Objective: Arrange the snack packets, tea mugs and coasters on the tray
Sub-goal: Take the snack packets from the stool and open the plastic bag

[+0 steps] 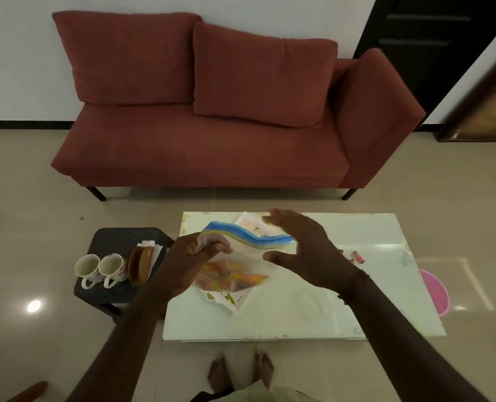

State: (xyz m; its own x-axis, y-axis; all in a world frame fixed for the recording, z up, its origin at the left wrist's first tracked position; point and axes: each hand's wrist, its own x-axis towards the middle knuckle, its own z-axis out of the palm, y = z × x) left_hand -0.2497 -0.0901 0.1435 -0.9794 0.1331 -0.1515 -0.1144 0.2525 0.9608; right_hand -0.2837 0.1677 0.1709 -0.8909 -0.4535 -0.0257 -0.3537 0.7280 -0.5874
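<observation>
Head view: my left hand (188,262) pinches the top corner of a clear zip bag (241,256) with snack packets (232,275) inside, held over the far left part of the white table (313,309). My right hand (304,250) is beside the bag, fingers spread apart and holding nothing. Two tea mugs (100,269) and brown coasters (139,266) sit on the dark stool (119,239) left of the table.

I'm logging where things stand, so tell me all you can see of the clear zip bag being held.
The zip bag looks like thin clear plastic with a blue and yellow seal strip along its top. Orange and yellow contents show blurred inside. It hangs above the white table, pinched at its left top corner by the left hand; the right hand is open beside it.
</observation>
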